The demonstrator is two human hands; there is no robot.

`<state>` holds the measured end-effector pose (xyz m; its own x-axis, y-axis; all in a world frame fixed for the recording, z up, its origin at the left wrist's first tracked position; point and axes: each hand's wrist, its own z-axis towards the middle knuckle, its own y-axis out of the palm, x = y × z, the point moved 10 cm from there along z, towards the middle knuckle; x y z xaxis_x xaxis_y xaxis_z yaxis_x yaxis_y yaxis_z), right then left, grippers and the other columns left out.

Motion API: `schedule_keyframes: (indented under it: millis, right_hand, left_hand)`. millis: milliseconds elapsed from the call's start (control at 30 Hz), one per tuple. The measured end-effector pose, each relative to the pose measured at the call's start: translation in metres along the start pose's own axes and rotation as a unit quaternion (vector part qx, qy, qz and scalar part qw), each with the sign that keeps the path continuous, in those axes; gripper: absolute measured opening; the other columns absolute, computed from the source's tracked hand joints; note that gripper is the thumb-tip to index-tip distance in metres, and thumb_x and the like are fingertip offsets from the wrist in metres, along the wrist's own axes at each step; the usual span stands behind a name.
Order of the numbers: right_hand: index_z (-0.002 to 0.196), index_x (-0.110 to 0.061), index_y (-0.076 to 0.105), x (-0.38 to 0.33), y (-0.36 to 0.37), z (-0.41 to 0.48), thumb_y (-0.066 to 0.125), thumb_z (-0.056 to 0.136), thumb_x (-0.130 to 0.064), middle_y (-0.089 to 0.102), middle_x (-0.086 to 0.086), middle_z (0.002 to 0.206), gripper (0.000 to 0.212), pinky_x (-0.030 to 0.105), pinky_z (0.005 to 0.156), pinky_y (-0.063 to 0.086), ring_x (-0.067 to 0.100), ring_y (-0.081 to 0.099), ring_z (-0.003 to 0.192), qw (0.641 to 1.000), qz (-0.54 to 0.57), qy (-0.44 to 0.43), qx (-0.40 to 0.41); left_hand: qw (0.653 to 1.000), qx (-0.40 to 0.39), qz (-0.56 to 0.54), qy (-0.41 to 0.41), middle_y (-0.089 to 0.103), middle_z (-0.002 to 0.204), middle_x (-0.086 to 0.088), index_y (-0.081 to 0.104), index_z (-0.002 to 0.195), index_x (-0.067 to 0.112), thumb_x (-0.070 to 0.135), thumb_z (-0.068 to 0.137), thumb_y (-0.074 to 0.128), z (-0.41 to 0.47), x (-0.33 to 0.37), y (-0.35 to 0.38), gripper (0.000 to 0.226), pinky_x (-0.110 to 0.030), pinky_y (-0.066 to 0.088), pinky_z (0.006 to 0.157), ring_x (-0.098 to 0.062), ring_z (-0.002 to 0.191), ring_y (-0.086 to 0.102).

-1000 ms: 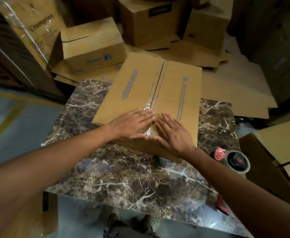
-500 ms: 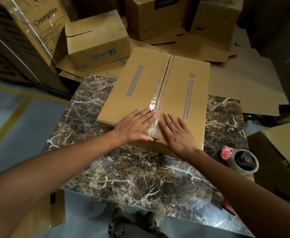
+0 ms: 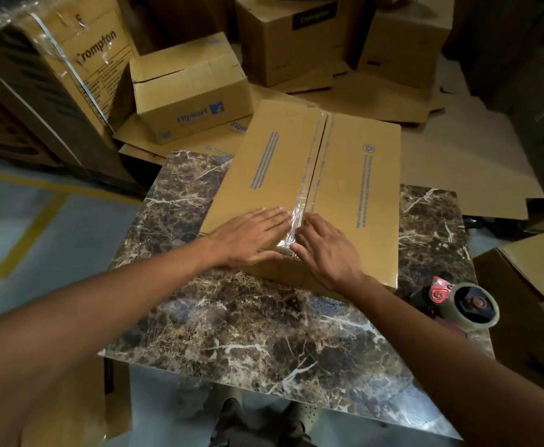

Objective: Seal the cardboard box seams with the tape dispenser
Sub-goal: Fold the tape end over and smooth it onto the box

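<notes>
You are pressing both palms flat on the near end of the cardboard box [image 3: 299, 185], which is lying on the marble counter [image 3: 241, 324] with its far end reaching past the counter's back edge. Your left hand [image 3: 251, 237] and right hand [image 3: 327, 250] are lying on either side of the centre seam, fingers [image 3: 270, 217] spread and released, gripping nothing. Clear tape [image 3: 298, 217] is running along that seam and wrinkling where it is folding over the near edge between your hands.

The box is likely feeling light and a little springy; the flaps are probably giving under pressure, so you are better off pushing flat than pinching. Its smooth top may be sliding on the polished stone, so be steadying it with one palm. For turning it, the side walls and corners look like the stiffest places to take hold.

The tape dispenser [image 3: 457, 304] is sitting untouched at the counter's right edge, just beside your right forearm; its handle is mostly hidden.
</notes>
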<state>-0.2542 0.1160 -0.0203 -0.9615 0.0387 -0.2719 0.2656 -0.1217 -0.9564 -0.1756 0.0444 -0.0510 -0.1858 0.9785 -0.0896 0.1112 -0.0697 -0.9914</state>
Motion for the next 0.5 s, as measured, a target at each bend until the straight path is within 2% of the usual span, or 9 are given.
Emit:
schedule_keyframes:
  millis: [100,167,233,367,500]
  right_hand:
    - [0.124,-0.017,0.054,-0.006,0.012,0.008,0.009,0.099,-0.060,0.041,0.015,0.151,0.067,0.045,0.113,0.035,0.028,0.038,0.140,1.000,0.002,0.022,0.004]
    - [0.132,-0.019,0.046,-0.006,0.022,0.006,0.008,0.099,-0.061,0.034,0.015,0.156,0.066,0.044,0.118,0.024,0.027,0.029,0.145,0.999,-0.038,0.027,-0.009]
    - [0.137,-0.017,0.041,-0.005,0.029,0.004,0.014,0.101,-0.059,0.029,0.017,0.158,0.062,0.044,0.119,0.020,0.029,0.025,0.147,0.996,-0.085,0.021,-0.016]
    - [0.137,-0.014,0.039,-0.004,0.037,0.007,0.019,0.099,-0.063,0.029,0.020,0.157,0.065,0.048,0.118,0.023,0.032,0.026,0.146,0.991,-0.125,0.016,-0.037]
    - [0.136,-0.012,0.040,-0.002,0.036,0.008,0.024,0.094,-0.070,0.032,0.022,0.154,0.073,0.050,0.115,0.027,0.034,0.029,0.144,0.990,-0.136,0.013,-0.040]
  left_hand:
    - [0.999,-0.017,0.042,0.030,-0.008,0.161,-0.010,-0.012,0.151,0.011,0.063,0.092,-0.006,-0.001,-0.015,0.004,0.078,-0.037,0.004,0.123,-0.021,0.148,-0.008]
    - [0.998,-0.017,0.045,0.044,-0.006,0.161,-0.012,-0.010,0.151,0.009,0.065,0.090,-0.010,-0.001,-0.018,0.009,0.083,-0.039,0.007,0.123,-0.023,0.149,-0.006]
    - [0.998,-0.012,0.046,0.046,-0.004,0.161,-0.013,-0.005,0.152,0.006,0.071,0.089,-0.008,-0.002,-0.019,0.014,0.091,-0.040,0.007,0.123,-0.024,0.149,-0.004]
    - [0.999,-0.001,0.035,0.042,0.006,0.160,-0.016,0.005,0.151,0.002,0.074,0.087,-0.005,-0.004,-0.019,0.018,0.096,-0.040,0.012,0.121,-0.027,0.149,0.006]
    - [0.999,0.044,0.003,0.015,0.031,0.152,-0.022,0.030,0.146,-0.003,0.070,0.092,0.011,-0.011,-0.019,0.018,0.093,-0.044,0.032,0.115,-0.032,0.143,0.030]
